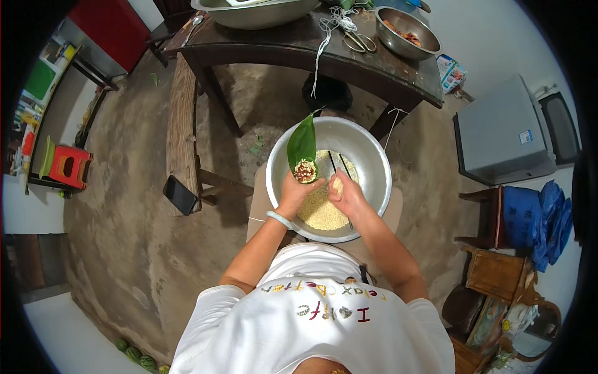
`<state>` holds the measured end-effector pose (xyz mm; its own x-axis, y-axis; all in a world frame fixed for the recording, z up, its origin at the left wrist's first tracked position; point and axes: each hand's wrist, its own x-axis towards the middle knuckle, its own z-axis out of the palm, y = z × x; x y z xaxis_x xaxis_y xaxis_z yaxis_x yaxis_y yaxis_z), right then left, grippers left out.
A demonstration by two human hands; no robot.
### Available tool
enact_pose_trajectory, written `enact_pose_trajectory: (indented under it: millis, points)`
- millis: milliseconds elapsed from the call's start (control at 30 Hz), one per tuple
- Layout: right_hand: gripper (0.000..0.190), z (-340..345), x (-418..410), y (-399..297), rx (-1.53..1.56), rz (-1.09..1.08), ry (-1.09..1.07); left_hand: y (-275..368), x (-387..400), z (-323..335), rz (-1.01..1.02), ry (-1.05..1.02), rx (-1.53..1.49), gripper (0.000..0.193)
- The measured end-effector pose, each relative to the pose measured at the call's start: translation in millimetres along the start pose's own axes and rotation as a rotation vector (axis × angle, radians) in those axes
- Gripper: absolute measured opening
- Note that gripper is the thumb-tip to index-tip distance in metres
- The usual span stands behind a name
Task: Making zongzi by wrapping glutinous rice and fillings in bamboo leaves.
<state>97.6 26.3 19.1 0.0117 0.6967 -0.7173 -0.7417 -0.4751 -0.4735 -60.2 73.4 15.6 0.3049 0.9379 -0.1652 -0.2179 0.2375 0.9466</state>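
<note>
A large metal basin rests on my lap, with pale yellow grains in its bottom. My left hand holds a green leaf folded into a cup, its long tip pointing up past the basin's rim. Inside the leaf cup lies a filling of grains and reddish-brown pieces. To the right of the cup, over the basin, my right hand has its fingers curled around a small heap of grains. Dark chopsticks lie in the basin, partly hidden behind my right hand.
A dark wooden table ahead bears a large basin, white strings, scissors and a metal bowl of reddish-brown pieces. Left of my knees stands a wooden bench with a phone. A black bag sits below the table.
</note>
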Motion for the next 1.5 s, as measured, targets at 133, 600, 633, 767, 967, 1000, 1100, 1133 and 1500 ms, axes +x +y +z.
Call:
enact_pose_trajectory:
  millis: [133, 600, 633, 767, 967, 1000, 1100, 1133, 1500]
  points:
    - [0.021, 39, -17, -30, 0.22, -0.302, -0.198, -11, 3, 3, 0.063, 0.019, 0.068, 0.052]
    - [0.019, 112, -39, -14, -0.037, -0.803, -0.193, 11, 2, 24, 0.122, -0.006, 0.025, 0.059]
    - [0.019, 111, -40, -14, -0.035, -0.806, -0.192, 11, 2, 22, 0.109, -0.01, 0.048, 0.059]
    - [0.016, 114, -50, -18, -0.054, -0.77, -0.244, 10, 5, 18, 0.086, -0.033, 0.036, 0.058]
    - [0.016, 97, -53, -31, 0.008, -0.841, -0.237, 22, 0, 13, 0.194, 0.044, 0.123, 0.056]
    - [0.016, 85, -45, -25, -0.1, -0.887, -0.136, 13, 3, 7, 0.197, 0.071, 0.157, 0.056]
    - [0.017, 31, -13, -9, -0.555, -0.867, 0.001, 5, 5, 3, 0.22, 0.055, 0.028, 0.052]
    - [0.02, 21, -14, -6, -0.957, -1.013, 0.086, 13, 3, 7, 0.195, 0.05, 0.095, 0.049]
    - [0.061, 67, -75, -14, -1.803, -1.46, -0.073, 19, -4, 16, 0.246, 0.002, 0.075, 0.038]
